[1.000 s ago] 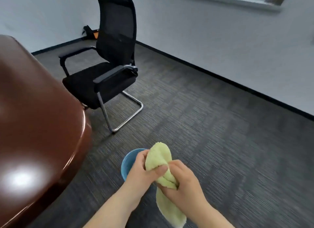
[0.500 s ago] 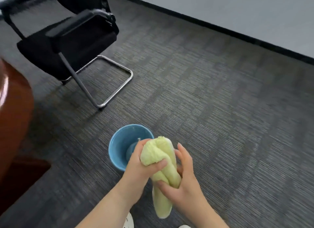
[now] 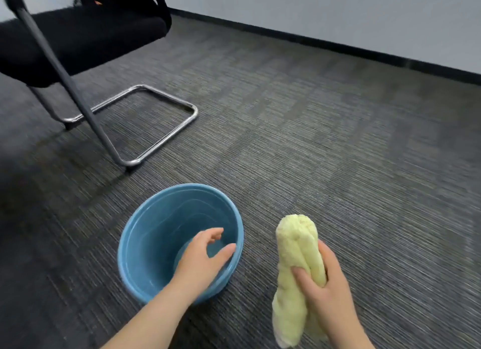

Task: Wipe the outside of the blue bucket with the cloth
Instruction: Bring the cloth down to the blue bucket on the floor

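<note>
1. blue bucket (image 3: 161,226): stands upright on the carpeted floor (image 3: 338,140), opening up, well away from the floor's far edge where it meets the wall. inner wall shows faint stepped rings.
2. left hand (image 3: 203,257): reaches over the bucket's near rim and sits above the opening, toward its right side. fingers apart and loosely bent, holding nothing. the thumb lies close to the right-hand rim; cannot tell whether it touches.
3. right hand (image 3: 322,283): held to the right of the bucket, clear of it, above the floor. fingers and thumb are wrapped around the cloth (image 3: 296,244) at about its middle, a firm grasp.
4. cloth: pale yellow-green, bunched into a thick roll, roughly upright. the rounded top end stands above the hand, the lower end hangs below it. cloth and bucket are apart, with a strip of carpet between them.
5. chair (image 3: 78,41): black seat and chrome tube base (image 3: 166,98), standing on the floor beyond the bucket toward the far left, not touching it.
6. wall (image 3: 312,5): pale, with a black skirting (image 3: 312,40) along the floor's far edge.
</note>
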Motion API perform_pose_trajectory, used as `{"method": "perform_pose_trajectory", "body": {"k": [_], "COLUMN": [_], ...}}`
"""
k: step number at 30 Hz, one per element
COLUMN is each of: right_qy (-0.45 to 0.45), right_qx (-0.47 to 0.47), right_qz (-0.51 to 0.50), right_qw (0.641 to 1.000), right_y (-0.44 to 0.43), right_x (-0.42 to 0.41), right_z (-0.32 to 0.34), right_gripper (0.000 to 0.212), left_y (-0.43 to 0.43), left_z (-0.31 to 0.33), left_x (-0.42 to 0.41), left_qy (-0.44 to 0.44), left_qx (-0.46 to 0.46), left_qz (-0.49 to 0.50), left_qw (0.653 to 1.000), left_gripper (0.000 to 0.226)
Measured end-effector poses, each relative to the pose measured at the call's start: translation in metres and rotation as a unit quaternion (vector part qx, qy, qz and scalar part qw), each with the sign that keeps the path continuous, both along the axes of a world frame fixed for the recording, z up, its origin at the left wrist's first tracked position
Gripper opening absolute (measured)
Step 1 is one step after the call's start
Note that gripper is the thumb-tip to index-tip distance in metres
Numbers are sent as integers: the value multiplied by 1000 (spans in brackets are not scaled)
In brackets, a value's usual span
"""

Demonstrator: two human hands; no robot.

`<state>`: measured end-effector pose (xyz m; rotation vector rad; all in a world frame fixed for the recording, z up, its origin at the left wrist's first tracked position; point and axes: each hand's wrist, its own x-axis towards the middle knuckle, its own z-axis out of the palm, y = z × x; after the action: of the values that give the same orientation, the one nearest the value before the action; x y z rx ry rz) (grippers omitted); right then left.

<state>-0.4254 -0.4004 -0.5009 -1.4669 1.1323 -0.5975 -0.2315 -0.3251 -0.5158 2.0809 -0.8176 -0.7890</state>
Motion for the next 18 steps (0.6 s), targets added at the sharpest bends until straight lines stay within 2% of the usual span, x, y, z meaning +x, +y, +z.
{"method": "perform_pose_trajectory", "body": {"k": [3, 5, 8, 11, 15, 18], "right_qy": [-3, 12, 78, 150, 151, 143], "right_qx": [11, 11, 5, -33, -49, -43], "right_qz": [3, 9, 34, 73, 55, 40], "right_qw": [1000, 1000, 996, 985, 986, 988], "right_y": [-7, -9, -10, -15, -25, -24], "right_x": [11, 18, 24, 28, 25, 18], "right_z": [-19, -19, -19, -27, -25, -17], "right_gripper": [44, 43, 42, 53, 54, 46], "left_y": [6, 13, 16, 9, 0, 9], "left_z": [-39, -47, -48, -47, -31, -17], "left_x": [1, 0, 1, 2, 10, 25], "left_qy": [-77, -92, -96, -125, -177, -195], "left_qx": [118, 167, 164, 137, 95, 98], "left_qz": [-60, -97, -133, -159, -96, -29], "left_qw": [988, 977, 973, 970, 975, 975], "left_gripper": [65, 73, 63, 46, 26, 24]}}
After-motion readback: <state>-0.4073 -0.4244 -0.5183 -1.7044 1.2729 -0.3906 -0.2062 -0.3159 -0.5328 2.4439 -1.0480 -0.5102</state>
